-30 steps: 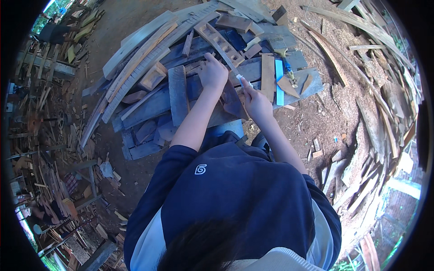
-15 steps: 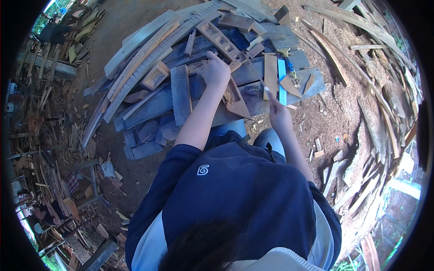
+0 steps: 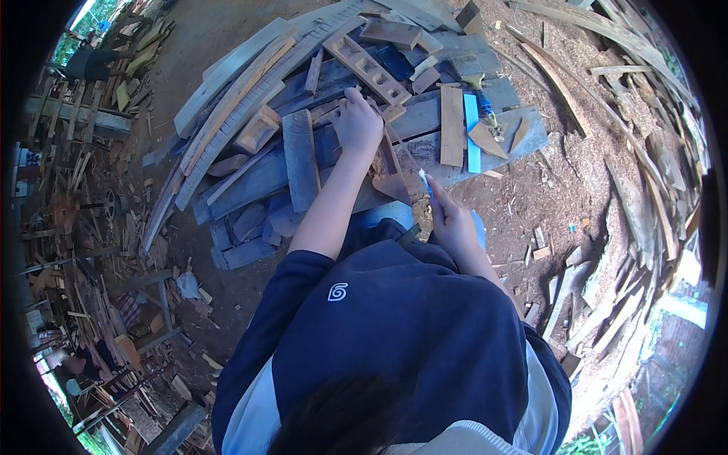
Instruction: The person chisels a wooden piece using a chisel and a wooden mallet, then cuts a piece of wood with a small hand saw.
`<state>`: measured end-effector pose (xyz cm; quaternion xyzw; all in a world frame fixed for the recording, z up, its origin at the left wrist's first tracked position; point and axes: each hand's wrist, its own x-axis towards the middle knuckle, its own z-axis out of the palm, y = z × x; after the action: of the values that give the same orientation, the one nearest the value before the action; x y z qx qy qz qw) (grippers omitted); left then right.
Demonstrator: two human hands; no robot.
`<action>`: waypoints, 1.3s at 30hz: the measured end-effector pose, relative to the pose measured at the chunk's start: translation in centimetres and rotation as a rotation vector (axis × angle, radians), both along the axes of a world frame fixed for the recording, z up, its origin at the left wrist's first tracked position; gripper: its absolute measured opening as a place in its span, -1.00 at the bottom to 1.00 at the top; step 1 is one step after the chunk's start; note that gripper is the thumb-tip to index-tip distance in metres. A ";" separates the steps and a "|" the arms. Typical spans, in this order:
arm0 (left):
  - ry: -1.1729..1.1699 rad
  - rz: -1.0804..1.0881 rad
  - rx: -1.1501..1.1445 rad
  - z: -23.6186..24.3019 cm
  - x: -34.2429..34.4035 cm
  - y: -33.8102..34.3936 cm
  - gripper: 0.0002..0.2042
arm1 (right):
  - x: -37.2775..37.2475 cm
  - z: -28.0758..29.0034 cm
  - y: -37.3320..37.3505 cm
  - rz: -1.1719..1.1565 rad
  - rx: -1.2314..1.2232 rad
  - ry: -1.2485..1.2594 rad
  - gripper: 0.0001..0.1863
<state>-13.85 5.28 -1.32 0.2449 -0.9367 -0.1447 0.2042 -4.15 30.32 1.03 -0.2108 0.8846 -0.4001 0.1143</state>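
Over the wooden work surface, my left hand [image 3: 359,121] is curled on the upper end of a hollowed wooden piece [image 3: 393,184]. Its fingertips are partly hidden. Close to my lap, my right hand [image 3: 453,225] is closed around a long, thin-bladed tool [image 3: 425,179] with a pale blue handle. The blade slants up and left along the hollowed piece, and its exact kind is hard to make out. A wooden block with square recesses [image 3: 369,70] lies just beyond my left hand. A wide upright-grained board [image 3: 302,161] lies left of my forearm.
Right of the hands lie a flat wood strip [image 3: 451,125], a bright blue strip [image 3: 473,135] and a paintbrush [image 3: 485,108]. A dark flat object [image 3: 396,62] rests behind the recessed block. Long curved planks [image 3: 235,114] line the left side. Wood scraps and shavings [image 3: 557,171] cover the ground.
My right hand has drawn the thin-bladed tool down and left, toward my body. The hollowed piece has tilted slightly, while my left hand has stayed nearly in place.
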 end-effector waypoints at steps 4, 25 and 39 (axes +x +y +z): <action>0.007 0.003 -0.007 0.2 0.1 0.1 -0.77 | 0.5 -1.2 0.5 -0.011 -0.047 0.066 -0.52; 0.032 -0.014 0.026 -0.4 -0.1 -0.2 -0.74 | 0.0 0.9 3.9 -0.065 0.032 0.007 -0.52; 0.043 -0.055 -0.063 -0.7 -0.4 -0.5 -0.81 | -0.9 2.0 2.7 -0.050 0.139 0.061 -0.51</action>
<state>-14.23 4.82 -2.02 0.2095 -0.9425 -0.1259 0.2280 -5.05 33.05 3.08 -0.1924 0.9183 -0.3336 0.0918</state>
